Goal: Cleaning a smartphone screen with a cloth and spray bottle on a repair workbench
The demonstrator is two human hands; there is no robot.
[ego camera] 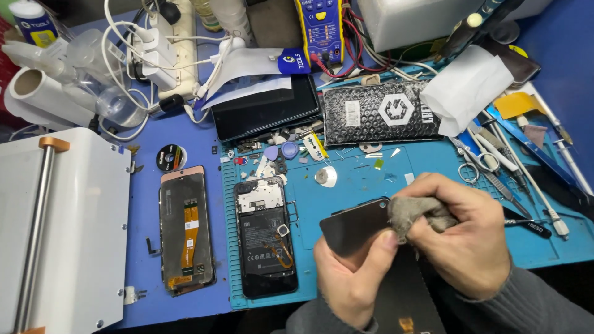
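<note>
While a flat black phone screen panel [356,226] is held up over the near edge of the blue rubber work mat [371,185], its long side is tilted, running from the upper left corner down toward the bottom middle of the picture. Its top end is pointed up and to the left, and its lower end is cut off by the bottom edge of the view, where a small orange strip can just be seen. The panel is gripped by the left hand [349,281] from below, with the thumb pressed on its dark face. A crumpled grey cloth [417,213] is pinched tight in the right hand [461,238] and is pressed against the top right edge of the panel. Much of the panel is hidden by both hands, and the fingers under it cannot be seen. To the left on the mat, an opened black phone with its back off [266,238] is laid with its long side pointing away. Beside it, off the mat, a second opened phone with an orange flat cable [187,232] is laid the same way. A white machine with a metal roller [49,229] is cut off at the left edge. Small tools at the right are hard to make out.
</note>
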